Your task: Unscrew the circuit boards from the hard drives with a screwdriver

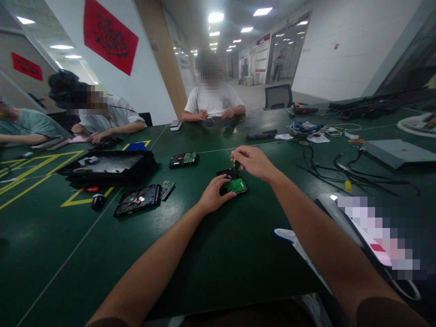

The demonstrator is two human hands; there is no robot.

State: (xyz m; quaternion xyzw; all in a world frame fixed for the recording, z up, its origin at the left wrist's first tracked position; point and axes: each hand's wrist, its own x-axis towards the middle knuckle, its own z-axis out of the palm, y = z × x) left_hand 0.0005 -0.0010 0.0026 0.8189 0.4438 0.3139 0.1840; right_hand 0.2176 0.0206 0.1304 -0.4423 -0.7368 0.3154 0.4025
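Observation:
A hard drive point(235, 185) with a green circuit board facing up lies on the dark green table in front of me. My left hand point(215, 194) grips its left side, with the thumb along the near edge and the fingers at the far edge. In my right hand point(255, 161) is a screwdriver point(235, 169) with a yellow and black handle, held upright over the drive. Its tip points down at the drive; whether it sits in a screw is too small to tell. A second hard drive point(184, 160) rests farther back, to the left.
Left of my hands lie a black fan housing point(138, 200), a small circuit board point(168, 190), a mouse point(98, 201) and a large black casing point(109, 164). Cables point(344, 165) and a grey metal box point(400, 152) are on the right. Several people sit around the table.

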